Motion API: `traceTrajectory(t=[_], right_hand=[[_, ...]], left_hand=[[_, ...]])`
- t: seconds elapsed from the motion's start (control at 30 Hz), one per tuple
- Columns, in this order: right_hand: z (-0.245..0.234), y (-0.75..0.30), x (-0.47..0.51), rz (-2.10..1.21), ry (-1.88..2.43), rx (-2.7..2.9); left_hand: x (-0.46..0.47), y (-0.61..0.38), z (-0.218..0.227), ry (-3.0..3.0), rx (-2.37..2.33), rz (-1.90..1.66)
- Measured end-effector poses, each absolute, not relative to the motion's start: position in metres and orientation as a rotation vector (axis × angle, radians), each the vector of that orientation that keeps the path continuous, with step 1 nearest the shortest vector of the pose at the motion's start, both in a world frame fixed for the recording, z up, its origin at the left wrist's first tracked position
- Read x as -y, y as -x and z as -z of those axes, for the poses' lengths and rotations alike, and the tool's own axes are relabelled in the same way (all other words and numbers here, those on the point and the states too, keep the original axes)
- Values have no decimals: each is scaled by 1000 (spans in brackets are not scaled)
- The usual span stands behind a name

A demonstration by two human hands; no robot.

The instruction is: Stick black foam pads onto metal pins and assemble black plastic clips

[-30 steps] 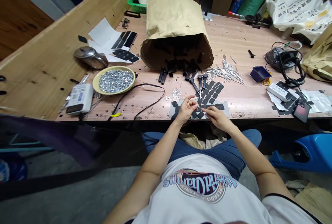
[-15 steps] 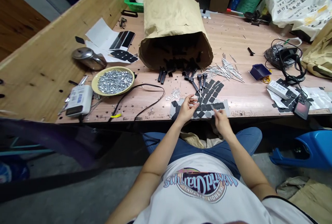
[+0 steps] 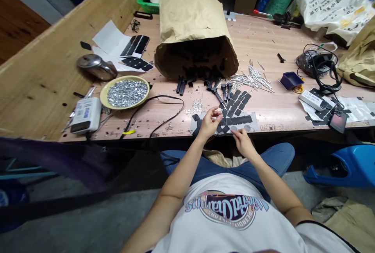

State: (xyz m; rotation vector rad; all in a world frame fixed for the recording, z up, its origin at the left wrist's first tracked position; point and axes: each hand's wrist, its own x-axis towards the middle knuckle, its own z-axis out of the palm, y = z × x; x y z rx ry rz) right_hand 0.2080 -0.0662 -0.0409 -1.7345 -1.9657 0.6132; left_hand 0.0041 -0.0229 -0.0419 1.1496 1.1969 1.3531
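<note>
My left hand (image 3: 209, 123) hovers over the left part of a grey sheet (image 3: 253, 117) with black rounded patches (image 3: 238, 120) on it. Its fingers are curled together, and whatever they hold is too small to make out. By the table's front edge, my right hand (image 3: 242, 142) pinches something thin, its tip pointing toward the left hand; the kind is unclear. Just beyond the hands lie black plastic stems (image 3: 224, 92) with thin metal rods in some of them. Small silvery pieces (image 3: 197, 106) are scattered left of these stems.
A brown paper bag (image 3: 193, 14) lies with its mouth facing me, black parts spilling out. Loose metal rods (image 3: 253, 80) are piled to its right. A yellow bowl (image 3: 102, 97) of shiny pieces, a metal pitcher (image 3: 95, 67) and a black strap (image 3: 164, 96) are leftward.
My right hand has moved left along the front edge, closer to my left hand, with its thin object. My left hand stays nearly in place. The view has shifted slightly.
</note>
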Motion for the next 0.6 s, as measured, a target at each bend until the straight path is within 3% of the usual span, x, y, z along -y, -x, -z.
traceTrajectory(t=[0.13,0.3,0.6], right_hand=[[41,-212,63,-494,1885,1762],[43,-200,70,-714,1638,1896],[27,-199,75,-543,1516,1958]], left_hand=[[23,-4,42,-1145,-1222,-1366],[24,-12,38,-1119,-1218,-1319],[30,-35,36,-950,-1186,-1126]])
